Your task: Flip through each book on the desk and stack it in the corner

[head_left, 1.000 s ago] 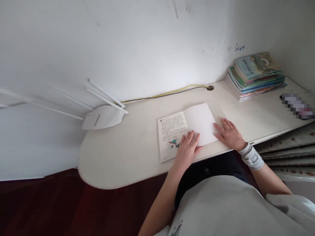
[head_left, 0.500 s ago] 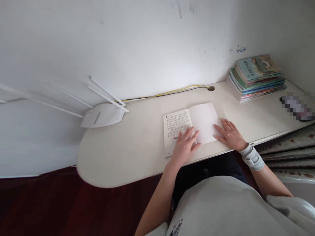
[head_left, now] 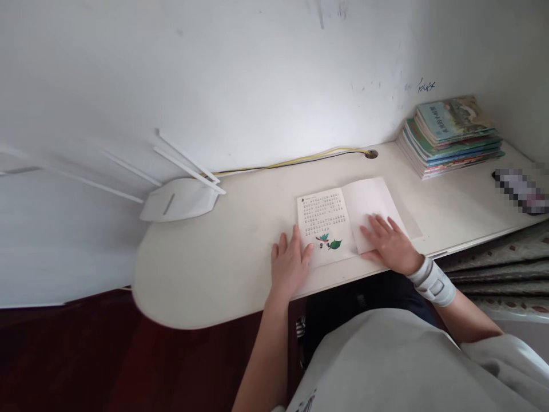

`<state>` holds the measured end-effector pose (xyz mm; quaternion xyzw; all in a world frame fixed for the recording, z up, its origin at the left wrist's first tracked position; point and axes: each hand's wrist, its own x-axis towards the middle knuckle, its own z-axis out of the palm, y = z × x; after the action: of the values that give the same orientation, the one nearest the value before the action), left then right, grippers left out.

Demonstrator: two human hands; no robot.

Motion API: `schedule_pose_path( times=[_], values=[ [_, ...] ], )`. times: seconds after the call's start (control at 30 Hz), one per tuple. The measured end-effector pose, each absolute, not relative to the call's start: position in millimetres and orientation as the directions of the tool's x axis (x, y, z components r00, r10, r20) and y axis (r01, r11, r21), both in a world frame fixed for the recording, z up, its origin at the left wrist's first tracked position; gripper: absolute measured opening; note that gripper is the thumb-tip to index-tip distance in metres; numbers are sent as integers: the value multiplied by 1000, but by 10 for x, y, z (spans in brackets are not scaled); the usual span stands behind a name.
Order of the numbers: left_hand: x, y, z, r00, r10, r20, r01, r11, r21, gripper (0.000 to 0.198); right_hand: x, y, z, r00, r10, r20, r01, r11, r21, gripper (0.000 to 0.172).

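Observation:
An open book lies on the white desk near its front edge. Its left page carries printed text and a small coloured picture with a green leaf; the right page looks blank. At the book's lower left edge rests my left hand, fingers spread, the thumb at the page's edge. My right hand lies flat on the lower part of the right page with its fingers apart. A grey wrist band wraps my right wrist.
A white router with several antennas stands at the desk's left back. Yellow and black cables run along the wall to a hole. A stack of books and a blurred-out phone are on the right.
My left hand has moved left, off the middle of the book to its left edge, uncovering the picture. My right hand has slid onto the right page. The book appears slightly further right.

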<state>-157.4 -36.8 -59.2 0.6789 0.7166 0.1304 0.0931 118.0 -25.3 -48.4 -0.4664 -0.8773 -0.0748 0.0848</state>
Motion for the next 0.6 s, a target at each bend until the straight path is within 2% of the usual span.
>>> schedule_pose_path(
  times=[0.1, 0.2, 0.3, 0.43, 0.6],
  values=[
    [-1561, -367, -602, -64, 997, 45, 955, 48, 293, 62, 967, -287, -462, -567, 803, 182, 820, 571, 40, 76],
    [-1565, -374, -604, -63, 997, 53, 954, 45, 297, 61, 792, -290, -444, -597, 787, 157, 799, 601, 28, 79],
    [-1562, -379, -609, -67, 995, 70, 953, 43, 299, 60, 662, -289, -405, -626, 772, 111, 778, 629, 17, 78],
    [-1545, -377, -615, -87, 993, 75, 955, 62, 289, 59, 631, -294, -355, -559, 827, 57, 829, 558, 32, 72],
    [-1552, -362, -578, -102, 993, 65, 961, 81, 266, 51, 713, -274, -368, -543, 838, 50, 839, 542, 48, 66]
  ],
)
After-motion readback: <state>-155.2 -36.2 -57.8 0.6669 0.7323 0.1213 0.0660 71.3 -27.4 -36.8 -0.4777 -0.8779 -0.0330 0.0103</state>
